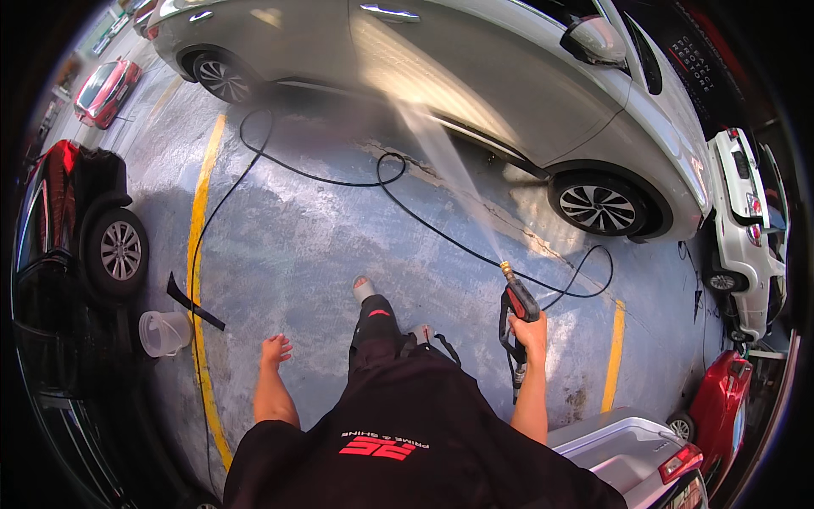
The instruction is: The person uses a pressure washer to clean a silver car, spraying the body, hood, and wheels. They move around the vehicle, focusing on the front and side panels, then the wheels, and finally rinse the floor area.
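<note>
My right hand (529,331) is closed around the grip of a pressure washer spray gun (521,302) with a brass-coloured nozzle. From the nozzle a fan of water (455,165) shoots up and to the left, hitting the lower door area of a silver car (458,76) parked across the top. A thin black hose (439,232) lies in loops on the floor between me and that car. My left hand (276,350) hangs at the left of my body, fingers apart, holding nothing. Part of the car's lower side is blurred by spray.
A translucent plastic bucket (165,333) and a black strip (194,307) lie by the left yellow line. A black car (63,254) stands at the left. At the lower right is a silver vehicle (610,439), with a red car (718,394) beyond it. A white vehicle (741,242) stands far right.
</note>
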`<state>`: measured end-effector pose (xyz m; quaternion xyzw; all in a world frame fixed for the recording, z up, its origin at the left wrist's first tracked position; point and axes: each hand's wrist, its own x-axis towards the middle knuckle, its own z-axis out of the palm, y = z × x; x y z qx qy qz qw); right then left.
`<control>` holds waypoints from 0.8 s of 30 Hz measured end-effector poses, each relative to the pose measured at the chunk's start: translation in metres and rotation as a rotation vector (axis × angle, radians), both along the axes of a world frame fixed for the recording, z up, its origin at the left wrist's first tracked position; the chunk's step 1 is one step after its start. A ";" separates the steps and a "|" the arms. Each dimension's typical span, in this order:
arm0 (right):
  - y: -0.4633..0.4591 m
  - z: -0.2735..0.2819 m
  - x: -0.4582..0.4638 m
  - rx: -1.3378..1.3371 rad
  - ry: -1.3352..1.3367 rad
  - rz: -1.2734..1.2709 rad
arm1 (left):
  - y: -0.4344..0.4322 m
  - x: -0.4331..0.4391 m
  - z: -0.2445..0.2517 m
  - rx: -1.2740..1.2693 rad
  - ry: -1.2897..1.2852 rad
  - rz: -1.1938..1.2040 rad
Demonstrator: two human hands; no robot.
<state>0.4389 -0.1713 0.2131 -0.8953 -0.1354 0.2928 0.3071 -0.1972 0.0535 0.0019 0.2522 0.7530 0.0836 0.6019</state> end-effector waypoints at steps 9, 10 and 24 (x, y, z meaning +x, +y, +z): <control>0.130 -0.061 -0.123 0.015 0.027 0.047 | -0.046 -0.136 -0.013 -0.133 -0.053 0.277; 0.152 -0.058 -0.138 0.009 0.038 0.038 | -0.053 -0.153 -0.010 -0.156 -0.052 0.307; 0.437 -0.084 -0.318 0.102 0.284 -0.044 | 0.133 -0.344 0.015 0.052 -0.033 0.450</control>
